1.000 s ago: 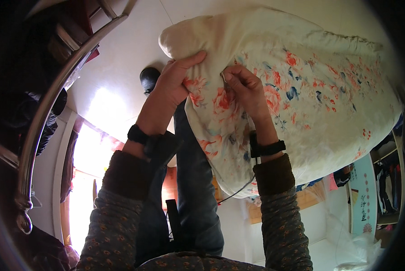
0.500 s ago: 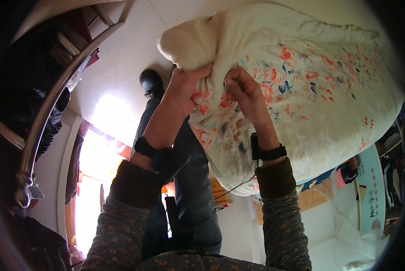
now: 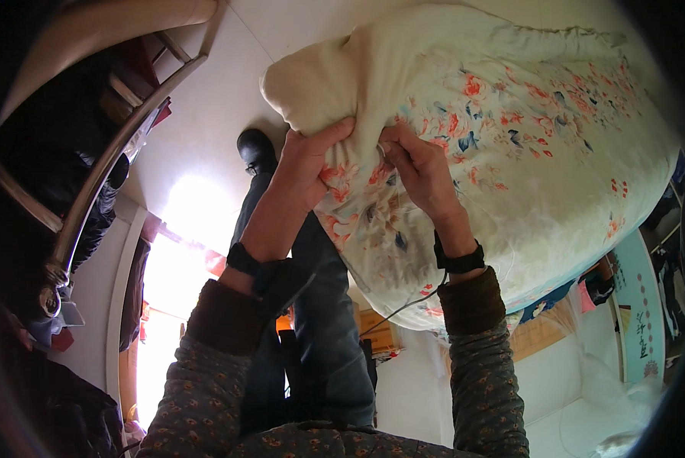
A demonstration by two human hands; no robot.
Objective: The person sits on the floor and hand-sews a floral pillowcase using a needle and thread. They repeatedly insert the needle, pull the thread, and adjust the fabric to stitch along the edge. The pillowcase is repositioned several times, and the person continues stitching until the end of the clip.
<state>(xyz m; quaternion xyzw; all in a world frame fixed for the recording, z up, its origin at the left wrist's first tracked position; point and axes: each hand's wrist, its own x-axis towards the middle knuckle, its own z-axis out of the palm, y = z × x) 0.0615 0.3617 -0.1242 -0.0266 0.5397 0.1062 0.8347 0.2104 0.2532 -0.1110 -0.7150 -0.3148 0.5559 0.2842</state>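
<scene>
A big cream quilt (image 3: 541,160) with red and blue flower print fills the upper right of the view. My left hand (image 3: 308,164) grips its bunched edge near the plain cream corner. Close beside it, my right hand (image 3: 419,168) pinches the printed cloth. Both wrists wear dark bands, and both sleeves are patterned grey with brown cuffs. Between my arms runs a leg in blue jeans (image 3: 323,328) ending in a black shoe (image 3: 255,149).
A metal rail (image 3: 90,206) with dark clothing hanging from it curves along the left. Bright light (image 3: 190,221) comes in behind my left arm. A thin cord (image 3: 403,305) hangs under the quilt. Posters (image 3: 647,305) and shelves show at the lower right.
My hands have stayed on the quilt's edge and bunched the cloth closer together. The quilt has shifted slightly across the view.
</scene>
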